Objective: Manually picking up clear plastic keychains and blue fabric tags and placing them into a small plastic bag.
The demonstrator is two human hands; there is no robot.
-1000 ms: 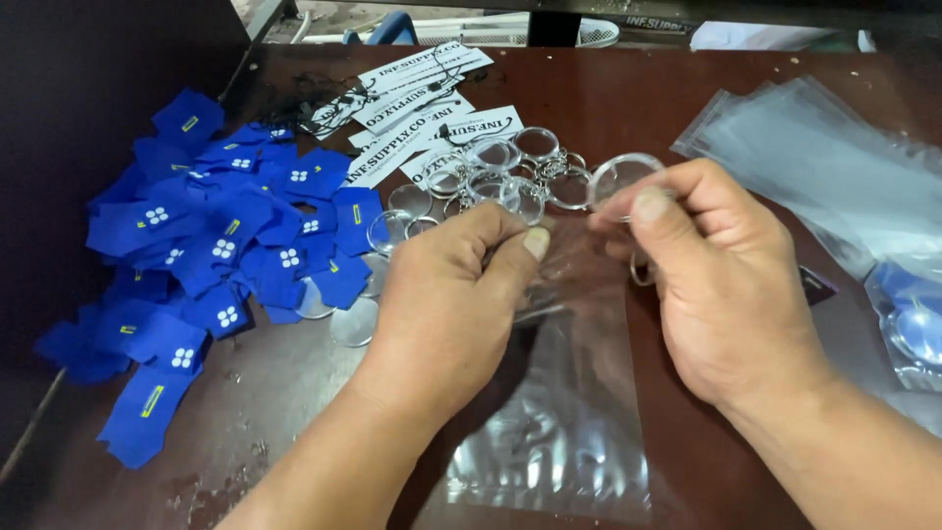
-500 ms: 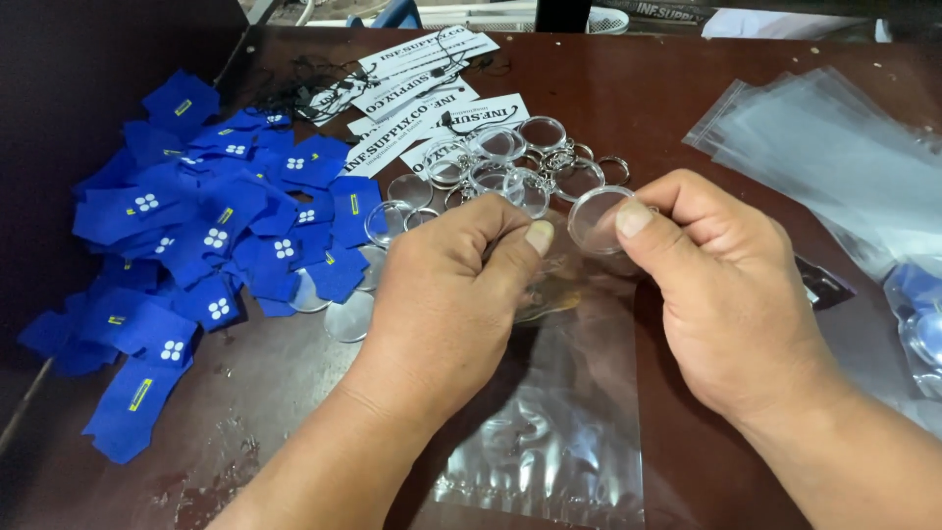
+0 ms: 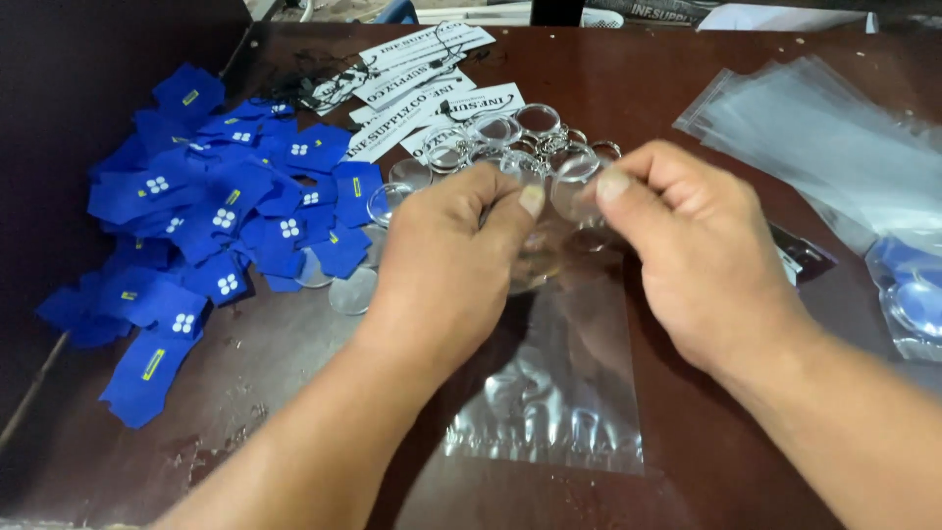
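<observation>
Over the middle of a dark brown table [image 3: 687,88], seen from the head camera, two bare hands meet above a clear plastic bag [image 3: 554,393]. The left hand [image 3: 446,260] is curled, its thumb and forefinger pinched narrow on the bag's upper edge. The right hand [image 3: 697,250] faces it, thumb and forefinger closed on a round transparent keychain disc [image 3: 572,186] held just at the bag's mouth; whether the disc is already inside the film I cannot tell. The bag is thin, glossy and wrinkled, lying flat on the table towards the person, with light glinting off its lower part.

Just beyond the hands lies a cluster of clear round keychains [image 3: 500,137] with small metal rings, smooth and glassy. Behind them sit white paper tags [image 3: 412,74] with dark print, long and rectangular, fanned loosely. To the left spreads a pile of blue fabric pieces [image 3: 216,216], matte, flat-cut, some with small white marks, some with yellow ones. At the right a stack of clear plastic sleeves [image 3: 814,132] lies slightly fanned, and at the far right edge are filled packets [image 3: 913,290] showing blue inside.

The tabletop is worn, with pale scuffs near its left front. Along the left the surroundings are dark.
</observation>
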